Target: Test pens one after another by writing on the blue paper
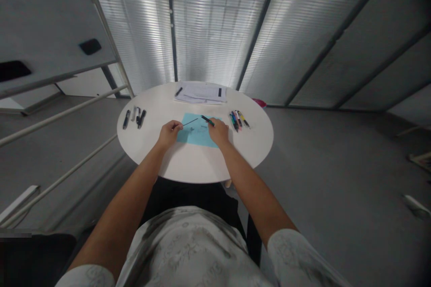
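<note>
A light-blue sheet of paper (197,139) lies on the round white table (191,166) in front of me. My left hand (169,132) is closed at the sheet's left edge, pinching a thin dark stick (191,122), which looks like a pen refill. Its far end points right. My right hand (218,132) is closed around a dark pen barrel with a green part (207,120), over the sheet's right side. The stick's tip and the barrel are apart. Small dark pieces (191,129) rest on the paper between my hands, too small to name.
Several dark and grey pens (142,119) lie at the table's left. Coloured pens (239,119) are grouped at the right. A stack of papers (201,93) sits at the back. Beyond stand blinds (208,22); a metal frame (63,112) is on the left.
</note>
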Motion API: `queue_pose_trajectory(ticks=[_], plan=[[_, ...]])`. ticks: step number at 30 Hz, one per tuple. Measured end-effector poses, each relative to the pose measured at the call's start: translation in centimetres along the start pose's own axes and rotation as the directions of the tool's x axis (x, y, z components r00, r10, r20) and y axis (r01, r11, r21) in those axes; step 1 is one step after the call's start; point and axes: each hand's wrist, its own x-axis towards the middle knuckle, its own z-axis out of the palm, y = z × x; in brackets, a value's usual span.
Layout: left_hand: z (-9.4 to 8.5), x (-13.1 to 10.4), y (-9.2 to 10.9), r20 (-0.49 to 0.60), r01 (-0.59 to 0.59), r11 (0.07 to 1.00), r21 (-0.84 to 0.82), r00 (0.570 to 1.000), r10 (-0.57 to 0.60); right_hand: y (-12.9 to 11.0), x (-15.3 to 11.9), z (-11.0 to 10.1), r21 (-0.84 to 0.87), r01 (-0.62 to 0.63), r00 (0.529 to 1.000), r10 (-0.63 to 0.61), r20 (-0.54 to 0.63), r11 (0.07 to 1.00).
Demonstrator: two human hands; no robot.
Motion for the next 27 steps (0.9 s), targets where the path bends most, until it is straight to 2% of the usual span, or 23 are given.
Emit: queue_pose_trajectory(ticks=[12, 18, 22, 27], plan=[[0.0, 0.0, 0.1, -0.007, 0.018, 1.0, 0.002, 1.0, -0.018, -0.3, -0.1, -0.8, 0.014, -0.028, 1.0, 0.028, 0.005, 1.0], [-0.1, 0.0, 0.1, -0.009, -0.017, 1.0, 0.013, 1.0, 0.017, -0.4, -0.4, -1.1, -0.064, -0.021, 1.0, 0.02, -0.022, 0.998], [-0.1, 0.1, 0.0, -0.041, -0.008, 1.0, 0.009, 0.999, 0.008, -0.1, -0.6, -1.3, -0.153, 0.009, 0.998, -0.018, -0.059, 0.988], [-0.1, 0.1, -0.3, -0.057, 0.025, 1.0, -0.011, 0.998, -0.025, -0.1, -0.8, -1.0, -0.192, 0.091, 0.995, -0.095, -0.009, 0.977]])
